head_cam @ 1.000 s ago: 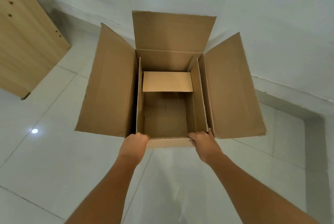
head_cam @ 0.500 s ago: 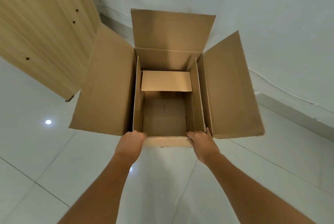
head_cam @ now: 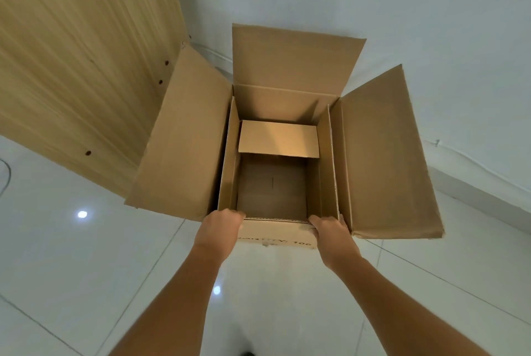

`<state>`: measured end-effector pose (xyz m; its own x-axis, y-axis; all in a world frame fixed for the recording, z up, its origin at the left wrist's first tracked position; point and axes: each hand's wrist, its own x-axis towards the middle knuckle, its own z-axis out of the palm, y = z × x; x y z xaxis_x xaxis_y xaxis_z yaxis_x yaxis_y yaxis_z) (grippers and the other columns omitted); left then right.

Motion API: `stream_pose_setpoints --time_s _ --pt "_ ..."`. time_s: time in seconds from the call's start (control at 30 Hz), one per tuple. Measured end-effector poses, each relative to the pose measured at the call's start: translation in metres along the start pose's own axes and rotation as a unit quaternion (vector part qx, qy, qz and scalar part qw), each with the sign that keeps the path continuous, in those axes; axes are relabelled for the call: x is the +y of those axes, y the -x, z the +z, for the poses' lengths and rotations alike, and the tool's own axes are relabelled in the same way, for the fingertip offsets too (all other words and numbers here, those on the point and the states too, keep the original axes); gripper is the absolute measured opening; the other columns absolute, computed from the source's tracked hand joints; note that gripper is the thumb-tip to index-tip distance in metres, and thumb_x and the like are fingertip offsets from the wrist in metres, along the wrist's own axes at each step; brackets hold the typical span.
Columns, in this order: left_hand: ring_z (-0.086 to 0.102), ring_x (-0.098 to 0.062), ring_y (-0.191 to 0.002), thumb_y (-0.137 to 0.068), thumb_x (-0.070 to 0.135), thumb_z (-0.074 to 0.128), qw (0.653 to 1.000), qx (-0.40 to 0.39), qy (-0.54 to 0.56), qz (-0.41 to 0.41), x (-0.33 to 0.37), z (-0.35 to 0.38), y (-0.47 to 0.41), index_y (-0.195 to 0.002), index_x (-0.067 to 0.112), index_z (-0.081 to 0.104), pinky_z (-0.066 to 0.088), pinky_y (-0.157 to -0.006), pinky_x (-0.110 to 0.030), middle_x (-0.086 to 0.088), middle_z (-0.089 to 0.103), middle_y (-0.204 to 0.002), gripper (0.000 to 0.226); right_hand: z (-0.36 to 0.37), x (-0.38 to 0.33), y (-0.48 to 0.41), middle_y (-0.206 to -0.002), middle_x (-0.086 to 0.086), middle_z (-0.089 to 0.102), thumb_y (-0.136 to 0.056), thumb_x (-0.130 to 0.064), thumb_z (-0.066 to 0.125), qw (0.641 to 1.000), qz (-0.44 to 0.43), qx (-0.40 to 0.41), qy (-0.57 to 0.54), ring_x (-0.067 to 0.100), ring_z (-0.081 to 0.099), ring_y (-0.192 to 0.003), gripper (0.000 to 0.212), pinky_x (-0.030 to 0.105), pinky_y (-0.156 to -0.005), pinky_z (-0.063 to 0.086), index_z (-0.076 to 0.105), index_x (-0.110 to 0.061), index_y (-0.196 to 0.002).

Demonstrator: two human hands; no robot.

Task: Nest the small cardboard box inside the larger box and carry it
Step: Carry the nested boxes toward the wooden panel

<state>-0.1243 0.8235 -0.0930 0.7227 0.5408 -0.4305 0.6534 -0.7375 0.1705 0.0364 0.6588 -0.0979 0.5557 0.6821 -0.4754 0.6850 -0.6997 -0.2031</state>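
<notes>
A large brown cardboard box [head_cam: 184, 137] hangs in the air in front of me, its flaps spread out to the left, right and far side. The small cardboard box [head_cam: 278, 138] sits nested inside it, open at the top with one flap folded inward. My left hand [head_cam: 219, 227] grips the near rim at the left corner. My right hand [head_cam: 330, 230] grips the same rim at the right corner, fingers curled over the edge. Printed text shows on the near wall between my hands.
A tall light wooden panel [head_cam: 74, 62] stands close on the left, almost touching the box's left flap. A white wall [head_cam: 431, 25] is straight ahead and to the right. Glossy white floor tiles [head_cam: 86, 269] lie below.
The view has turned left while I carry the boxes: the wooden panel has grown much larger and closer on the left. My grip on the rim is unchanged.
</notes>
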Motion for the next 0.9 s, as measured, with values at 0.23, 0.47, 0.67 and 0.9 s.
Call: stream_pose_setpoints --time_s 0.23,0.47,0.67,0.9 --pt "0.057 -0.020 -0.074 -0.094 0.001 0.044 0.999 -0.011 -0.006 0.033 -0.037 -0.028 -0.041 -0.104 0.009 0.061 0.040 -0.062 -0.028 -0.006 0.064 -0.085 0.021 -0.019 -0.033 -0.034 -0.085 0.000 0.048 -0.092 0.001 0.048 0.999 0.024 -0.016 -0.014 0.015 0.039 -0.080 0.024 0.042 -0.109 0.036 0.053 -0.014 -0.110" --pt "0.067 -0.027 -0.087 -0.097 0.007 0.044 0.997 -0.021 -0.023 0.073 -0.069 -0.050 -0.067 -0.103 0.011 0.060 0.038 -0.062 -0.028 -0.009 0.071 -0.098 0.018 -0.029 -0.065 -0.053 -0.086 -0.001 0.048 -0.093 -0.003 0.052 0.998 0.043 -0.016 -0.033 0.014 0.040 -0.081 0.022 0.042 -0.108 0.037 0.053 -0.015 -0.112" --pt "0.067 -0.030 -0.085 -0.097 0.006 0.044 0.994 -0.026 -0.030 0.097 -0.094 -0.070 -0.085 -0.086 0.011 0.055 0.036 -0.060 -0.029 -0.012 0.071 -0.093 0.016 -0.030 -0.091 -0.066 -0.085 0.000 0.048 -0.092 -0.003 0.053 0.997 0.060 -0.009 -0.042 0.015 0.042 -0.080 0.023 0.040 -0.108 0.038 0.052 -0.016 -0.111" --pt "0.067 -0.032 -0.085 -0.094 0.002 0.047 0.991 -0.022 -0.058 0.121 -0.138 -0.096 -0.115 -0.077 0.015 0.048 0.035 -0.058 -0.029 -0.012 0.072 -0.093 0.021 -0.025 -0.139 -0.090 -0.083 0.005 0.052 -0.093 -0.002 0.050 0.994 0.081 0.021 -0.068 0.017 0.043 -0.076 0.017 0.040 -0.105 0.040 0.053 -0.013 -0.105"
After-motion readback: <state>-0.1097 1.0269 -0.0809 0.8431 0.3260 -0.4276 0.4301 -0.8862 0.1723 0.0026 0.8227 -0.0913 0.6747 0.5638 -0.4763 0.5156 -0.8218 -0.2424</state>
